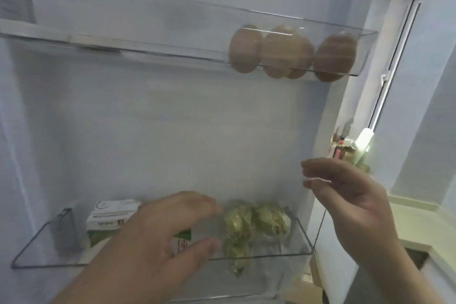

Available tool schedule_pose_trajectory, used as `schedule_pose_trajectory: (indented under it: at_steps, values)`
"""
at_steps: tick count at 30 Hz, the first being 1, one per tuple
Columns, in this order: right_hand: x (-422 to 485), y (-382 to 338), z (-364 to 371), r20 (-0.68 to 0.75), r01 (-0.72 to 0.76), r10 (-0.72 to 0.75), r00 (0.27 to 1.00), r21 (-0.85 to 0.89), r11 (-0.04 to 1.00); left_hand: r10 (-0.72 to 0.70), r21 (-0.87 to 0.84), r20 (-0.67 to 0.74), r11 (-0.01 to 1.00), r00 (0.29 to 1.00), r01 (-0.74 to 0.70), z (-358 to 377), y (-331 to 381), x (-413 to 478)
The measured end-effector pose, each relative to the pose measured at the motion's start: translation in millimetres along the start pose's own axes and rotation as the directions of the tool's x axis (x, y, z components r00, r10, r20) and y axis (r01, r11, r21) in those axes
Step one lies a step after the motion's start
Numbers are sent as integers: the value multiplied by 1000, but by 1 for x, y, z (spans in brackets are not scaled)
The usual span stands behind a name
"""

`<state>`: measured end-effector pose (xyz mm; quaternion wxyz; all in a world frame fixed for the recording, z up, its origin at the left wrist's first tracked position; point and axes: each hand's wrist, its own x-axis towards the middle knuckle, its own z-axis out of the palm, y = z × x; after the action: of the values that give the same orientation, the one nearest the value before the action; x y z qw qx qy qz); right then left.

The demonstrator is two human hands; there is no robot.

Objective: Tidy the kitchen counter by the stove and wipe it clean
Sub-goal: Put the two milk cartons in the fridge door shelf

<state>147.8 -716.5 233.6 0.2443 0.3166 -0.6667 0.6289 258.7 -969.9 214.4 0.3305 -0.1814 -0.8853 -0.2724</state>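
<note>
Seems barely midway: stowing at the lower-centre door shelf (pixel 283 255), left hand (pixel 158 242) released and spread near the bag of greens (pixel 246 224), right hand (pixel 357 200) loosely curled, apparently empty; wiping likely not yet begun.

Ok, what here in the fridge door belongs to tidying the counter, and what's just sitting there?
Job: left hand, spread open by the bagged greens, likely just put away; right hand, empty; counter at right.
Lying about: eggs on the upper door shelf; carton.

Left hand (pixel 158 237), fingers spread, hovers at the lower shelf (pixel 271 256) near a carton (pixel 108 217) and bagged greens (pixel 246 224) (blurred); eggs (pixel 283 52) sit above.
</note>
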Motion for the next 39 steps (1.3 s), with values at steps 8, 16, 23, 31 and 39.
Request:
schedule_pose_trajectory:
  at_steps: [8, 16, 23, 31, 39]
  values:
    - [47, 55, -46, -70, 113, -105, 992, 121, 986, -150, 54, -124, 986, 981, 157, 58, 57, 31]
    - [91, 86, -56, 452, -259, 51, 890, 411, 874, -373, -72, -288, 927, 882, 369, 108, 114, 60]
    - [88, 90, -79, 544, -311, 6, 839, 470, 826, -406, -9, -390, 899, 827, 437, 132, 150, 84]
    - [65, 68, -89, 712, -435, -157, 684, 572, 695, -379, 102, -545, 855, 748, 508, 134, 201, 64]
    - [26, 43, -65, 745, -529, -308, 592, 647, 549, -432, 117, -630, 769, 645, 629, 120, 241, 17]
